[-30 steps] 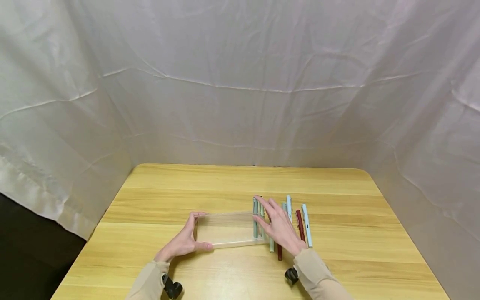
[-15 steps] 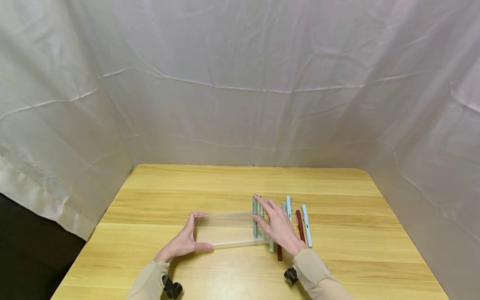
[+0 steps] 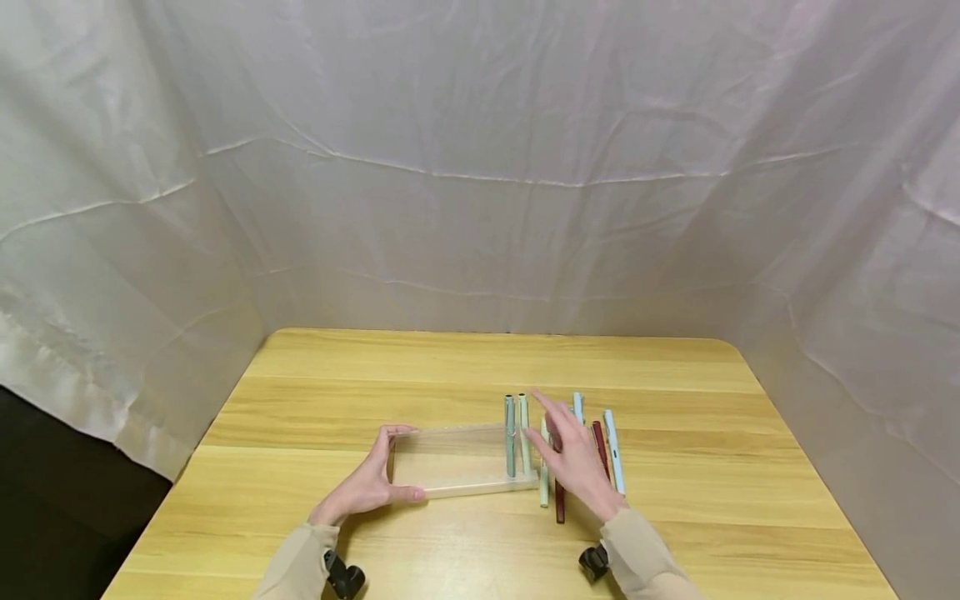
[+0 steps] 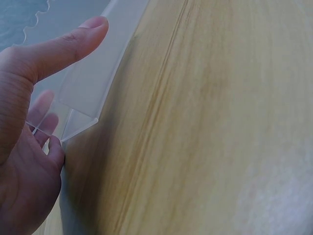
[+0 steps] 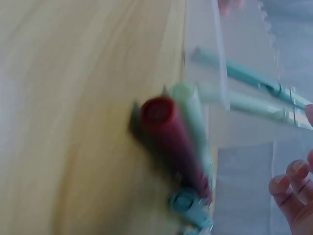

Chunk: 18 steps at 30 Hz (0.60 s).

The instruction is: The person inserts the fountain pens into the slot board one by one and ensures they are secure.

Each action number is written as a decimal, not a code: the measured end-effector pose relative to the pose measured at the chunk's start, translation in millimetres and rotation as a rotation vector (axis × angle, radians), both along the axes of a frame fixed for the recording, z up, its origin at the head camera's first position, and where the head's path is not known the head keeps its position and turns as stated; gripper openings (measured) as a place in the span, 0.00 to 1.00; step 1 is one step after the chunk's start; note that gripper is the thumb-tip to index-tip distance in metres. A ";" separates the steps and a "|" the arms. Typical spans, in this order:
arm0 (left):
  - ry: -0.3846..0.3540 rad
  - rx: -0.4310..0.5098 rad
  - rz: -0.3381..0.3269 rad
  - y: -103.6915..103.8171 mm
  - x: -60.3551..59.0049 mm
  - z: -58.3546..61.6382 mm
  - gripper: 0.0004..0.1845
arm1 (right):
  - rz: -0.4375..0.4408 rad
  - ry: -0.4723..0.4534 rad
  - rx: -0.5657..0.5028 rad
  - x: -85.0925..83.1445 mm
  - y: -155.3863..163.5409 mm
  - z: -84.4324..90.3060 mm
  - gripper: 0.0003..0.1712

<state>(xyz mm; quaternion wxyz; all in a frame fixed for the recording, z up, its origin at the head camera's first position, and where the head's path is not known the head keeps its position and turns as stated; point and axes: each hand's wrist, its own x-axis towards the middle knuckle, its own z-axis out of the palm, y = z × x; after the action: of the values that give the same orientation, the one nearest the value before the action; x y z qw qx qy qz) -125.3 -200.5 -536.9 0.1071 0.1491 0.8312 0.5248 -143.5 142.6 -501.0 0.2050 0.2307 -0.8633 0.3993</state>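
A clear plastic pen rack with scalloped edges stands on the table, its left end gripped by my left hand. The left wrist view shows the thumb on the rack's front lip and fingers behind the clear plastic. Two pens lie side by side at the rack's right end: a grey-green pen and a pale green pen. Just right of them, my right hand hovers with fingers extended, holding nothing. Beneath it are a light green pen and a dark red pen, partly hidden.
Farther right lie a light blue pen, another dark red pen and another light blue pen. A teal pen shows low in the right wrist view. Pale curtains surround the wooden table.
My right hand has drawn back to the right, off the two pens in the rack, which are now fully visible. The left hand and the rack have stayed put.
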 end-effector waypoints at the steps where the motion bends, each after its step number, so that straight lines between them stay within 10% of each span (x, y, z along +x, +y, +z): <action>1: 0.003 0.000 -0.002 0.0 -0.2 -0.1 0.54 | -0.008 0.000 -0.028 0.0 4.3 -2.1 0.34; 18: 0.025 0.003 -0.006 -1.0 -1.1 -2.6 0.53 | -0.260 -0.315 -0.305 3.8 81.1 -21.4 0.24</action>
<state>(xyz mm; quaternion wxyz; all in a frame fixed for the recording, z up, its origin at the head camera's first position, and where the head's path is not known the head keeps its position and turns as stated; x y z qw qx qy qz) -126.4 -201.5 -539.5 0.0979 0.1584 0.8311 0.5240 -139.7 223.8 -522.4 0.1503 0.0191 -0.8368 0.5261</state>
